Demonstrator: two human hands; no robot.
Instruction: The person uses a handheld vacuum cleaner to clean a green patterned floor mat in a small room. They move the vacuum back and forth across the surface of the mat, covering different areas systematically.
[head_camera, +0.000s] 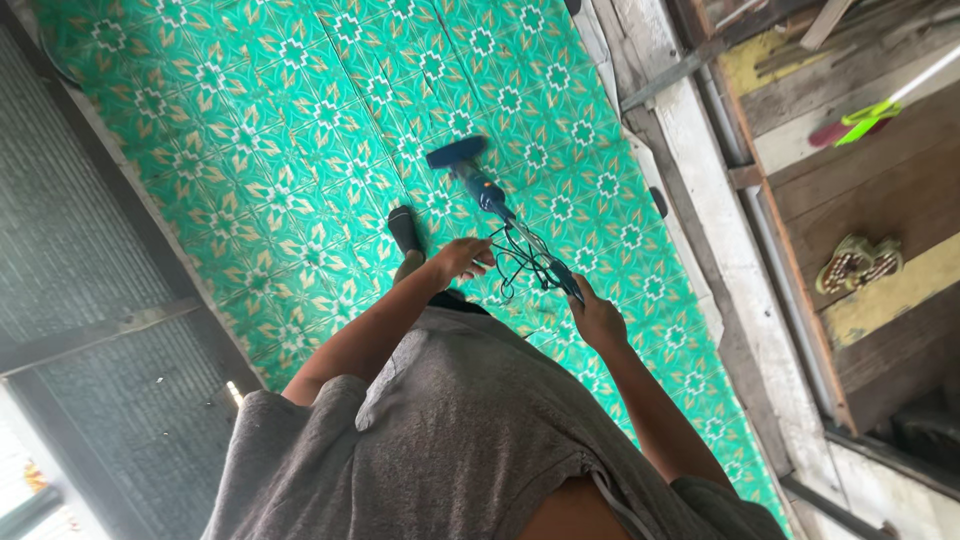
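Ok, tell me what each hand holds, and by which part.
Right hand grips the blue stick vacuum at its handle end. Left hand holds the loose black cord beside the shaft.

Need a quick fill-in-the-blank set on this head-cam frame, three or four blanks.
1. The right hand grips the handle of a blue stick ____.
2. The left hand touches the loose black ____ hanging off it.
3. The cleaning head rests on a patterned ____ floor covering.
4. The person wears a ____ shirt.

Missing words: vacuum cleaner; cord; green; grey
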